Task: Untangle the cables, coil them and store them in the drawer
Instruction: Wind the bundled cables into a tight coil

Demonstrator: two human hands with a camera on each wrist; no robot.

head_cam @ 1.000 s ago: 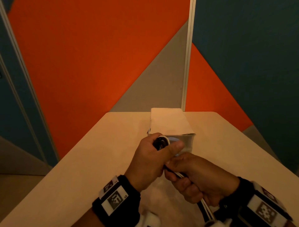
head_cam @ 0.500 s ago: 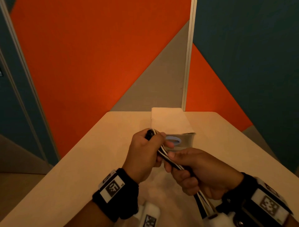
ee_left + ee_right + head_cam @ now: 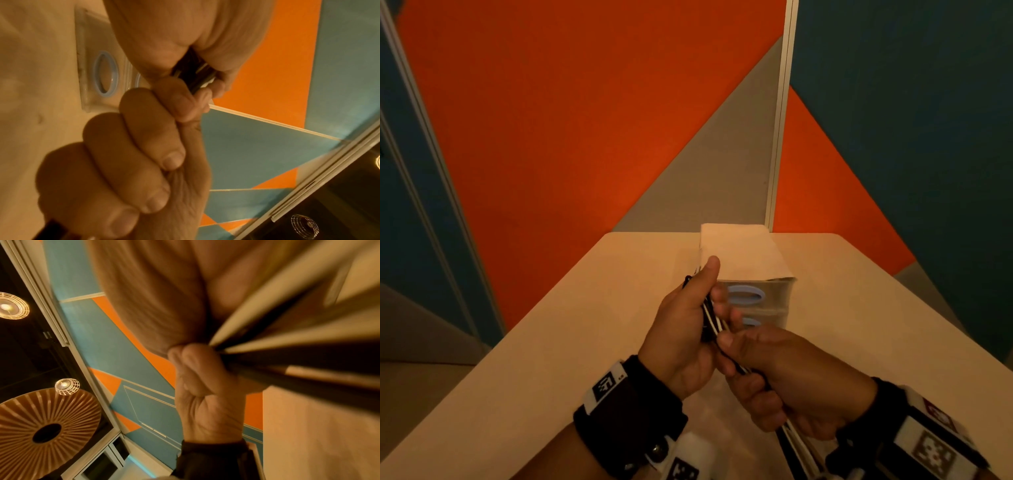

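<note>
A bundle of black and white cables [image 3: 714, 322] runs between both hands above the table. My left hand [image 3: 688, 322] grips its upper end with the thumb pointing up, just in front of the drawer unit [image 3: 774, 294]. My right hand [image 3: 767, 373] is closed round the strands lower down, and they trail out under its wrist. The drawer unit is clear plastic with blue oval handles and a white top. Up close, the cables [image 3: 194, 73] are pinched between thumb and fingers. Blurred strands [image 3: 287, 340] fan out from my right fist.
The beige table [image 3: 551, 342] ends at an orange, grey and teal partition wall [image 3: 585, 120] behind the drawer unit. A drawer handle [image 3: 106, 73] shows beside the fingers. Ceiling lamps [image 3: 12, 305] hang overhead.
My left hand has turned so its thumb points up and has risen slightly toward the drawer unit. The looped end seen atop it is now hidden. The right hand keeps its hold.
</note>
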